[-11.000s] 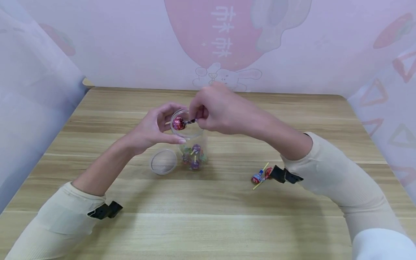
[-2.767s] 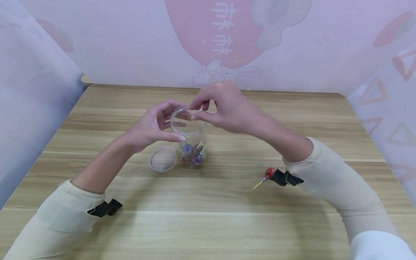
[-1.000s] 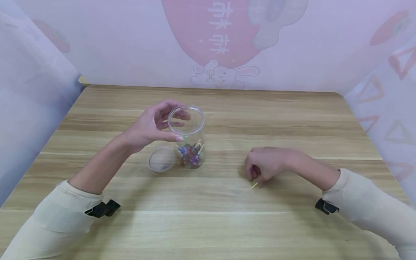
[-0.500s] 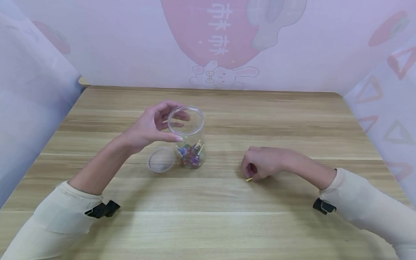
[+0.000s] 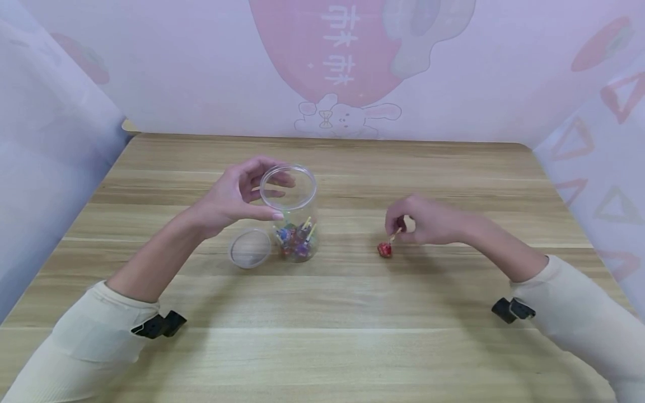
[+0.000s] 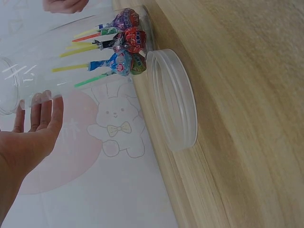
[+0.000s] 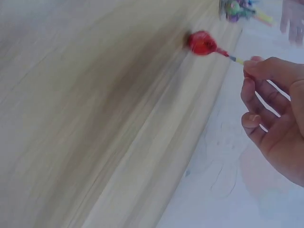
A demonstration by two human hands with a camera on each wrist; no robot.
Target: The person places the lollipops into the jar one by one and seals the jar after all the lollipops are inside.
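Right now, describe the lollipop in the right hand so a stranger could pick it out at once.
On the wooden table, look right of the clear jar that the left hand holds. There the right hand pinches a yellow stick, and the red lollipop hangs head down from that grip. Unlike the lollipops inside the jar, it is outside, alone, above bare wood.

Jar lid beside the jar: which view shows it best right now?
The left wrist view. The clear lid fills the middle of the frame, lying on the table right against the jar, its rim sharp. The head view shows it small, left of the jar. The right wrist view does not show it.
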